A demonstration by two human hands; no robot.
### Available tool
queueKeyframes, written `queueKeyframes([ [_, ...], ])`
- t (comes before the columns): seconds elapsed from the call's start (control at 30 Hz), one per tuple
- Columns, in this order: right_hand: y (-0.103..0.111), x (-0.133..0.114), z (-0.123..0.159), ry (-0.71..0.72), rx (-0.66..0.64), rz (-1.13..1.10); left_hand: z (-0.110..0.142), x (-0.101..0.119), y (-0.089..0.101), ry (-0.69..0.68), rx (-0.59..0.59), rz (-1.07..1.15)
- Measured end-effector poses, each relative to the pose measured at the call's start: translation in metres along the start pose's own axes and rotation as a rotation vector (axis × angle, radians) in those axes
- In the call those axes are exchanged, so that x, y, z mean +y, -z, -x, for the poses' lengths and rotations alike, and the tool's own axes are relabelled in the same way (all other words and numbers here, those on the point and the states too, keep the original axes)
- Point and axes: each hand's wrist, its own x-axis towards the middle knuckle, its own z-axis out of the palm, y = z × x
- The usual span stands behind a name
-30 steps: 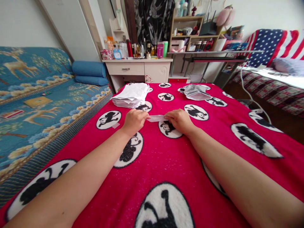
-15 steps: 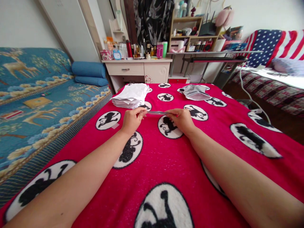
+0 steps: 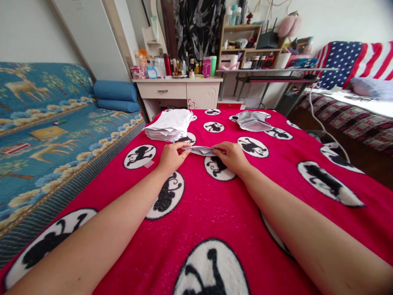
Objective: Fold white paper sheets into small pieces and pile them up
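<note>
Both my hands meet over a red blanket (image 3: 215, 205) with black-and-white round motifs. My left hand (image 3: 172, 157) pinches the left end of a small folded white paper (image 3: 201, 150). The paper's right end is pinched by my right hand (image 3: 233, 156). It is held just above the blanket, lying nearly flat and partly folded. A stack of white paper sheets (image 3: 170, 124) lies beyond my left hand. A smaller pile of folded papers (image 3: 253, 120) lies beyond my right hand.
A blue patterned sofa (image 3: 46, 131) with blue bolsters runs along the left. A white dresser (image 3: 181, 92) crowded with bottles and a shelf stand at the back. A bed with a stars-and-stripes cover (image 3: 353, 61) is at the right. A white cable (image 3: 325, 127) trails off it.
The paper was lifted edge-on between my hands half a second ago; now it is lower again and shows a fold. My hands stayed in about the same place.
</note>
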Motion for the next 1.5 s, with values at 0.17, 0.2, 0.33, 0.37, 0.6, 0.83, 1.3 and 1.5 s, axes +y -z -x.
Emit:
queueKeyframes([
  [0.17, 0.003, -0.003, 0.000, -0.026, 0.058, 0.190, 0.000, -0.002, -0.001, -0.009, -0.025, -0.117],
  [0.2, 0.004, -0.004, 0.000, -0.002, 0.085, 0.199, 0.000, -0.002, 0.000, -0.005, -0.022, -0.139],
  [0.33, 0.005, -0.013, 0.001, 0.181, 0.163, 0.192, -0.001, -0.002, 0.001, 0.045, 0.017, -0.180],
  [0.37, 0.005, -0.015, 0.001, 0.225, 0.153, 0.197, -0.001, -0.002, 0.001, 0.061, 0.026, -0.180],
  [0.6, 0.003, -0.016, -0.001, 0.265, 0.112, 0.269, -0.002, -0.003, 0.002, 0.081, 0.046, -0.173],
  [0.83, 0.004, -0.014, -0.001, 0.211, 0.127, 0.287, -0.001, 0.001, 0.003, 0.028, 0.053, -0.174],
  [1.3, 0.005, -0.016, 0.001, 0.094, 0.109, 0.433, 0.000, 0.004, 0.003, -0.055, 0.012, -0.105],
  [1.5, 0.022, 0.015, 0.001, -0.014, 0.198, 0.363, 0.001, 0.003, 0.005, -0.050, 0.014, -0.073],
])
